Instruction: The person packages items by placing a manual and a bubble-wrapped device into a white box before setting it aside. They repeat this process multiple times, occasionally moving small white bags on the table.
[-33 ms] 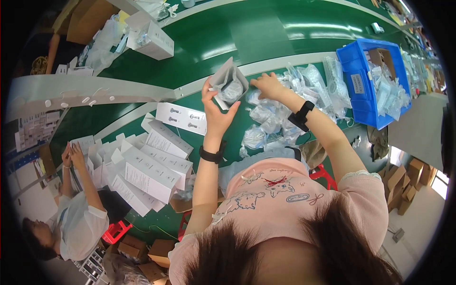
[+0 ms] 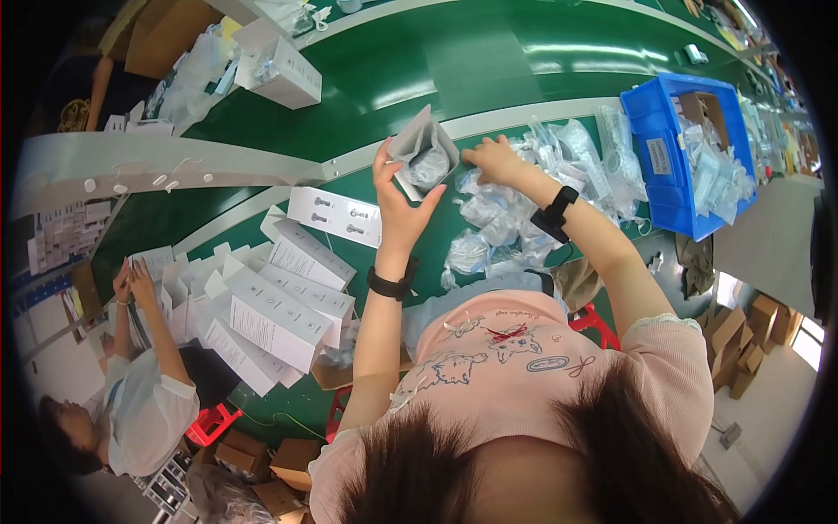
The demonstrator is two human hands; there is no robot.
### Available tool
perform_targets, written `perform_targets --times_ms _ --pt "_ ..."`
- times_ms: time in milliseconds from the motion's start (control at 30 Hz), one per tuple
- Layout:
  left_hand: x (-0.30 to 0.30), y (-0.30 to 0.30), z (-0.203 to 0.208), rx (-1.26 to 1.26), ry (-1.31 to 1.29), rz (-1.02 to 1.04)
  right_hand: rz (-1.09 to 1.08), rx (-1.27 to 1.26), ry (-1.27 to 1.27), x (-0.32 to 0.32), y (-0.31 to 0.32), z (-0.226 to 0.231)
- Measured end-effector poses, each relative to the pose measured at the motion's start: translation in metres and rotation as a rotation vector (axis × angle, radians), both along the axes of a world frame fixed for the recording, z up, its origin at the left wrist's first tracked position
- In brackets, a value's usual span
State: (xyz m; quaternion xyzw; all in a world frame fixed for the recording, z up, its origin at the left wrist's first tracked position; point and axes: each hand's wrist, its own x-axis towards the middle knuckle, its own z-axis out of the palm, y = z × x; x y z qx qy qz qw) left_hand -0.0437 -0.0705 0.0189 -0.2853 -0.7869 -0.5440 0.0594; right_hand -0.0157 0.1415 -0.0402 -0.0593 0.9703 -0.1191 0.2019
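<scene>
My left hand (image 2: 401,210) is wrapped round a white cardboard box (image 2: 408,131) whose top flaps stand up. Inside it sits something in a clear plastic bag (image 2: 429,166); what the bag holds is not plain. Just right of the box, my right hand (image 2: 494,162) is over the left edge of a heap of clear plastic bags (image 2: 497,214) with white and bluish contents. Its fingers are bent and closed, with the fingertips partly hidden, so anything between them cannot be made out.
Several white boxes (image 2: 279,319) lie stacked to my left, and one printed with small pictures (image 2: 334,215) lies beside my left wrist. A blue bin (image 2: 650,157) holds more bags at the right. A metal rail (image 2: 253,159) runs along the green bench. Another person (image 2: 148,384) works at far left.
</scene>
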Motion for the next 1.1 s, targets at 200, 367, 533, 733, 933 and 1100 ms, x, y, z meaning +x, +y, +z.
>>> perform_targets --times_ms 200,367,533,733,933,1100 --pt "-0.005 0.005 0.038 -0.263 -0.046 0.116 -0.091 -0.571 0.316 0.011 0.020 0.020" --pt "-0.015 0.004 0.050 -0.246 -0.182 0.174 -0.775 -1.430 0.586 0.016 -0.003 0.101" --pt "-0.021 0.009 0.049 -0.217 -0.082 0.198 -0.468 -1.147 0.778 0.000 -0.037 0.110" --pt "-0.024 0.005 0.044 -0.226 -0.064 0.175 0.304 -0.597 0.970 -0.019 -0.040 0.096" --pt "-0.019 0.003 0.048 -0.150 0.061 0.104 0.409 -0.401 0.791 -0.017 -0.030 0.104" --pt "-0.015 -0.002 0.042 -0.302 0.021 0.047 0.265 -0.601 0.929 -0.012 -0.033 0.095"
